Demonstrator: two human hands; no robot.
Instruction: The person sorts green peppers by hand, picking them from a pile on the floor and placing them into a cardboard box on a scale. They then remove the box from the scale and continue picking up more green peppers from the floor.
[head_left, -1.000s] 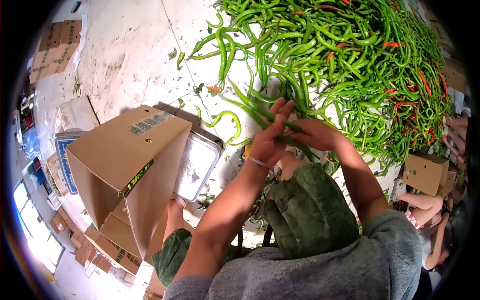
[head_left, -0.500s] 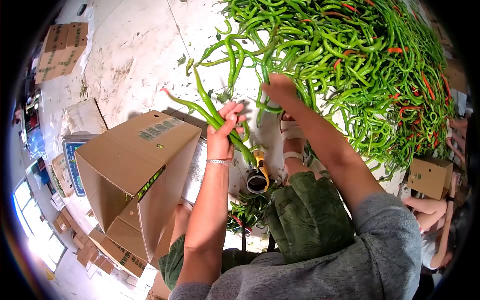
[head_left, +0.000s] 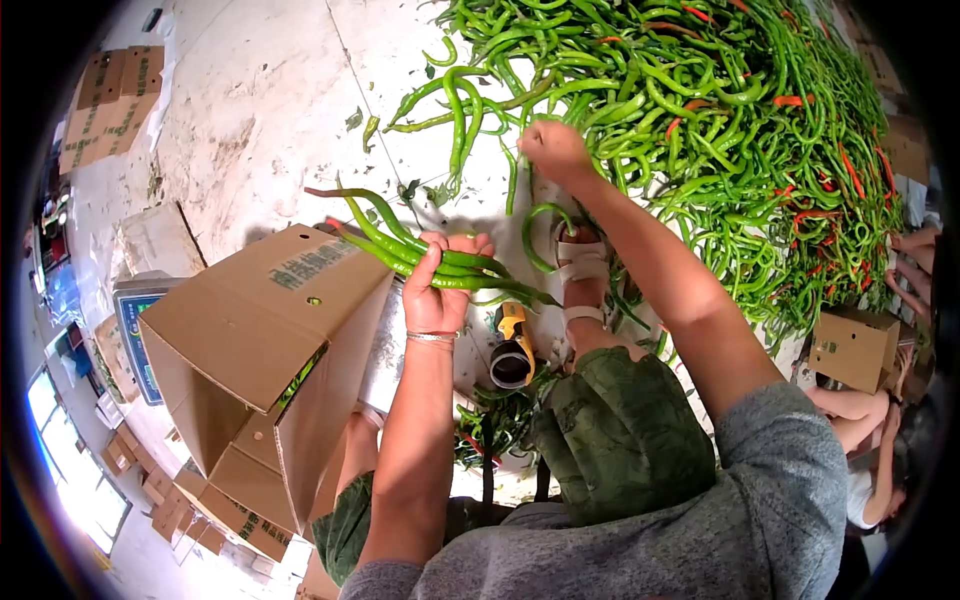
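Observation:
Several long green peppers (head_left: 400, 255) lie across the palm of my left hand (head_left: 440, 290), held under the thumb; one has a red tip. My right hand (head_left: 553, 150) is closed at the near left edge of the large pepper pile (head_left: 690, 150), beside some green peppers on the floor; whether it grips one is hidden. A cardboard box (head_left: 270, 290) with its flaps up stands left of my left hand, with green peppers visible through a gap. One curved pepper (head_left: 533, 240) lies by the sandal.
A yellow and black tape dispenser (head_left: 512, 345) stands between my legs, near loose peppers (head_left: 500, 425). A scale display (head_left: 135, 335) is beyond the box. Another person (head_left: 860, 430) sits at the far right near a small box (head_left: 853, 348).
My left hand now holds more peppers, and they lie flatter, pointing left. My right hand has moved slightly up and left, and the dark green pepper near it is gone from there.

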